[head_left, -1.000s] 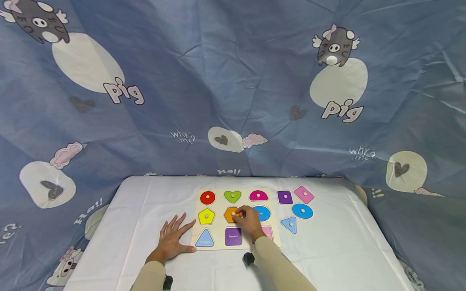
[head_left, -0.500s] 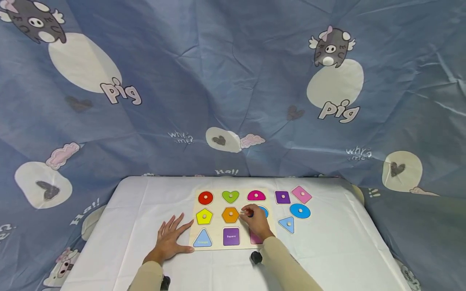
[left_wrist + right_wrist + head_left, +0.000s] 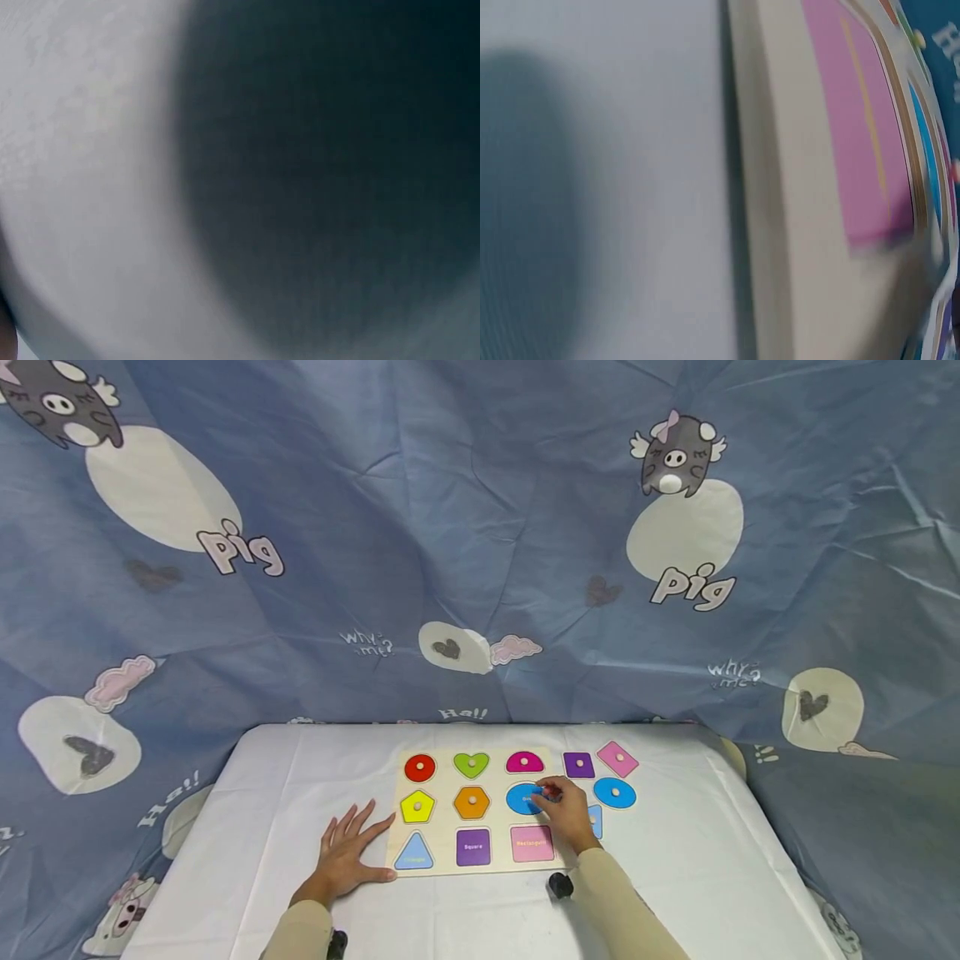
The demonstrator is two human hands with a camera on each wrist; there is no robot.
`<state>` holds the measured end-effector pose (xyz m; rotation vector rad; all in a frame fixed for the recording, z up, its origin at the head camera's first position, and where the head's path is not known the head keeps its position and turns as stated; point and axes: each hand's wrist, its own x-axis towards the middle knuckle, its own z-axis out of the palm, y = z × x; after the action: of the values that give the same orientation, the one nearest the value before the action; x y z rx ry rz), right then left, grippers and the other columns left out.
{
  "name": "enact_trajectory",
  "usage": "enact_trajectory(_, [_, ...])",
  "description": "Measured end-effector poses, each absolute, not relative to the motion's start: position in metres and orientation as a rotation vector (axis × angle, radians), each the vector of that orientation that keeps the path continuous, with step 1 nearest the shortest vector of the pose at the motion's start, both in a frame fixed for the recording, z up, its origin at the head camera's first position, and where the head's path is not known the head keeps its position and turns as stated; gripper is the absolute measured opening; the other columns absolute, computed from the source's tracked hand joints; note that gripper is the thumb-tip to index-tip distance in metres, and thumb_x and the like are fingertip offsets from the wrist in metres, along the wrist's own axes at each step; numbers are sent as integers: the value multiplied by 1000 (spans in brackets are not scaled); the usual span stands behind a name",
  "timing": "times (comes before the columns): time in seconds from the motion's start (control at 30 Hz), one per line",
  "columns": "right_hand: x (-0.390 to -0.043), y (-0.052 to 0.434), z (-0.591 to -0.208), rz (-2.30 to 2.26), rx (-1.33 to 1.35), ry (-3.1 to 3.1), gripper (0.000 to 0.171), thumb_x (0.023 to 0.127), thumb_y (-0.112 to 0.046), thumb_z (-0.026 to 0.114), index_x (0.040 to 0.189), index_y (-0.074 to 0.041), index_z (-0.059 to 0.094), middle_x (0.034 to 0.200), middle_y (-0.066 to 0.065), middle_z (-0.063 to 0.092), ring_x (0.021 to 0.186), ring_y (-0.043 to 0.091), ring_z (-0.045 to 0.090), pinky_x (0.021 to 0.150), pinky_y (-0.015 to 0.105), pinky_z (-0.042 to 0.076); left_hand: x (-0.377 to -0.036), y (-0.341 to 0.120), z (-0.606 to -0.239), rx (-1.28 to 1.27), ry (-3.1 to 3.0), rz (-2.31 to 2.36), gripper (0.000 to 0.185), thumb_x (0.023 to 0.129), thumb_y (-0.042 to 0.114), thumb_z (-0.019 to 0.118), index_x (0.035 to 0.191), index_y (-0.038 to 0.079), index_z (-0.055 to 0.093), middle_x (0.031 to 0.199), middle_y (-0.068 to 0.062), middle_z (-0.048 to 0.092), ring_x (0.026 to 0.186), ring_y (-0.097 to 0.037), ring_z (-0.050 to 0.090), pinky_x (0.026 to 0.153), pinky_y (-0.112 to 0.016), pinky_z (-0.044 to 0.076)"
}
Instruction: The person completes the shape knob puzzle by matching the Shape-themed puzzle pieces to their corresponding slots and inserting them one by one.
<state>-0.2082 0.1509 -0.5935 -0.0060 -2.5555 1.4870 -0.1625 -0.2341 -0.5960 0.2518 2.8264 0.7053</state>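
A wooden shape puzzle board (image 3: 442, 860) lies on the table. Orange hexagon (image 3: 472, 802), yellow pentagon (image 3: 417, 807), red circle (image 3: 420, 767), green heart (image 3: 471, 765) and magenta semicircle (image 3: 524, 762) sit in it with their knobs up. Bare recesses show a triangle, a square, a rectangle and a blue oval (image 3: 519, 799). My left hand (image 3: 345, 856) rests flat with fingers spread, its thumb and index finger at the board's left edge. Over the board's right side hovers my right hand (image 3: 568, 814), fingers loosely bent, with no piece visible in it. It partly covers the blue triangle piece (image 3: 596, 821).
Right of the board lie a purple square piece (image 3: 579, 765), a pink rectangle piece (image 3: 618, 759) and a blue oval piece (image 3: 615, 793). White cloth covers the table (image 3: 697, 860); a blue patterned curtain (image 3: 465, 527) hangs behind. The left wrist view is just blurred cloth and shadow.
My right hand has let go of the orange hexagon's knob and moved right, past the blue oval recess toward the loose pieces. My left hand stays at the board's edge.
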Motion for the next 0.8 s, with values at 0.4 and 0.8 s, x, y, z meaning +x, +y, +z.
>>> enact_trajectory(0.4, [-211,206,-592,1438,-256,-2573,27,82,-9,75,107,1,68,86,8,59,83,21,53,73,27,49,-163,-236,-599,256,2848,717,97,57,58,83,141,23,50,158,-15,22,144,-39,7,113,-60,-4])
enact_trajectory(0.8, [-204,255,-599,1446,-500,-2430,27,81,-6,76,105,3,69,86,11,60,79,17,48,61,13,39,-163,-235,-598,254,2834,718,97,57,57,84,141,23,50,158,-15,21,144,-40,6,113,-60,-6])
